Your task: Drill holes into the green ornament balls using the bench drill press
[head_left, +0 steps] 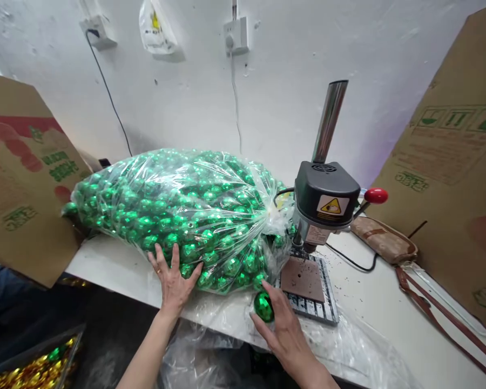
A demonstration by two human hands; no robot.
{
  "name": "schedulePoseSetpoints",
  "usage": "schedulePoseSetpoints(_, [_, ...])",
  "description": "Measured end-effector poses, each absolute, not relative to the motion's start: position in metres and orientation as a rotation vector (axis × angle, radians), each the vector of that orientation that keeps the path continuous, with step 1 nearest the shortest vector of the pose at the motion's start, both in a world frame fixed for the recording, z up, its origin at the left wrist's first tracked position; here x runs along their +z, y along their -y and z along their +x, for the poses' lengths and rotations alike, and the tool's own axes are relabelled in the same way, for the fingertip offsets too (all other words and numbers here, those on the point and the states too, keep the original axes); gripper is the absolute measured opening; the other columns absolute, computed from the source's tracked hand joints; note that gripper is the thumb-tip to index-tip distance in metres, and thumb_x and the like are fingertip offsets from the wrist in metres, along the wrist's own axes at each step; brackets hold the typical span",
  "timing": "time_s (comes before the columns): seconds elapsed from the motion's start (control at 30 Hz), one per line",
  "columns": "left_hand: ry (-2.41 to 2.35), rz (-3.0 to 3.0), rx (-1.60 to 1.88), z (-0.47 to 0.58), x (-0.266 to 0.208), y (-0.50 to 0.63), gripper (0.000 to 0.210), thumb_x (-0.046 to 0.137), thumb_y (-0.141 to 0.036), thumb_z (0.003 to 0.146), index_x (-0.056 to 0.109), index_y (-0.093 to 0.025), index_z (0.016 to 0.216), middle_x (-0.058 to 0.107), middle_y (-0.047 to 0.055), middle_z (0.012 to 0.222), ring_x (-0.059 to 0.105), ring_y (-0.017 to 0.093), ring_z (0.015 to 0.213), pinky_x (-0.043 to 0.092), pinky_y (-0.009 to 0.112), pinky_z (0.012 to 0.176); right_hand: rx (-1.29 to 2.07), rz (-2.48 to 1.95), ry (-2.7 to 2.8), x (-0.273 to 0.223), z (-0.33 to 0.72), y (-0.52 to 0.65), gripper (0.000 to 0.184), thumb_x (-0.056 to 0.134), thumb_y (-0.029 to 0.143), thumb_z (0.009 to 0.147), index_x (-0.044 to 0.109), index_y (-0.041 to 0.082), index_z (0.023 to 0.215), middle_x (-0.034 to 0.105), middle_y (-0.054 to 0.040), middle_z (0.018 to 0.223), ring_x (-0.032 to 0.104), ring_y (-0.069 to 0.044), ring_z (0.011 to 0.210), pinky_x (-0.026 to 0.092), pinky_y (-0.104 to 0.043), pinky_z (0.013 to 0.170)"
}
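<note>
A large clear plastic bag (178, 210) full of shiny green faceted balls lies on its side on the table, its neck gathered toward the drill press. My left hand (174, 281) rests against the bag's near side, fingers spread and holding nothing. At the bag's lower right, my right hand (285, 327) has its thumb and fingers around a single green ball (263, 306), which is outside the bag. Right beside that hand stands the small bench drill press (327, 192), with a brown board (302, 278) with a hole on its slotted base.
Cardboard boxes stand left (24, 178) and right (449, 178). A brown strapped bag (384, 237) lies right of the drill press. Loose plastic sheeting (364, 346) covers the table's front edge. Below left is a container of gold balls (36, 367). Dark shavings dot the table (352, 270).
</note>
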State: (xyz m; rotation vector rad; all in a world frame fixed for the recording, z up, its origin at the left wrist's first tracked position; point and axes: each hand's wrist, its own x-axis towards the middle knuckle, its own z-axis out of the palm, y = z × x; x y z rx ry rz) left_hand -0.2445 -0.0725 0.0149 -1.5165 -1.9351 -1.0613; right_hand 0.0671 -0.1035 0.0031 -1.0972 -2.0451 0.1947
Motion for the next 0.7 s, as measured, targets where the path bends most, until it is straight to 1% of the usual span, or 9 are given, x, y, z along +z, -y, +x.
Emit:
schedulePoseSetpoints(0.07, [1.962, -1.504, -1.068, -0.248, 0.016, 0.065, 0.088, 0.063, -0.056, 0.086, 0.026, -0.023, 0.158, -0.003, 0.015, 0.169, -0.005, 0.045, 0.155, 0.015, 0.065, 0.122, 0.209, -1.125, 2.046, 0.004, 0.048, 0.09, 0.07, 0.054, 0.04, 0.093, 0.021, 0.033, 0.155, 0.063, -0.0077, 0.123, 0.066, -0.02, 0.112, 0.062, -0.038, 0.092])
schedulePoseSetpoints(0.2, [1.98, -1.496, -1.066, -0.252, 0.018, 0.048, 0.083, 0.06, -0.057, 0.087, 0.033, -0.02, 0.156, 0.0, 0.016, 0.169, -0.003, 0.045, 0.155, 0.015, 0.065, 0.122, 0.234, -1.192, 2.038, 0.004, 0.02, 0.072, 0.068, 0.053, 0.042, 0.093, 0.025, 0.035, 0.154, 0.063, -0.0077, 0.112, 0.066, -0.021, 0.095, 0.063, -0.041, 0.084])
schedulePoseSetpoints(0.3, [2.026, -1.492, -1.037, -0.251, 0.02, 0.034, 0.08, 0.057, -0.057, 0.088, 0.036, -0.017, 0.155, 0.001, 0.018, 0.169, -0.003, 0.047, 0.154, 0.013, 0.066, 0.121, 0.277, -1.252, 2.025, 0.007, 0.008, 0.061, 0.068, 0.052, 0.045, 0.093, 0.026, 0.034, 0.155, 0.062, -0.0085, 0.111, 0.064, -0.023, 0.096, 0.061, -0.044, 0.084])
schedulePoseSetpoints(0.4, [2.13, -1.49, -0.983, -0.247, 0.023, 0.016, 0.074, 0.053, -0.056, 0.091, 0.037, -0.02, 0.154, 0.003, 0.018, 0.169, -0.002, 0.048, 0.153, 0.01, 0.073, 0.118, 0.327, -1.306, 2.007, 0.012, 0.0, 0.048, 0.068, 0.049, 0.047, 0.093, 0.025, 0.032, 0.155, 0.06, -0.009, 0.108, 0.063, -0.023, 0.097, 0.06, -0.044, 0.084])
schedulePoseSetpoints(0.47, [2.16, -1.503, -0.942, -0.245, 0.023, 0.003, 0.07, 0.051, -0.054, 0.093, 0.038, -0.022, 0.154, 0.002, 0.018, 0.169, -0.003, 0.048, 0.153, 0.007, 0.075, 0.116, 0.359, -1.326, 1.999, 0.015, -0.004, 0.041, 0.066, 0.046, 0.048, 0.094, 0.026, 0.032, 0.155, 0.06, -0.009, 0.108, 0.063, -0.023, 0.098, 0.06, -0.042, 0.084])
schedulePoseSetpoints(0.7, [2.138, -1.532, -0.862, -0.25, 0.024, -0.034, 0.073, 0.052, -0.053, 0.094, 0.034, -0.019, 0.156, -0.005, 0.022, 0.168, -0.007, 0.049, 0.153, 0.004, 0.075, 0.116, 0.446, -1.34, 1.99, 0.024, -0.012, 0.025, 0.064, 0.047, 0.047, 0.093, 0.03, 0.031, 0.153, 0.06, -0.009, 0.112, 0.064, -0.025, 0.101, 0.058, -0.041, 0.083])
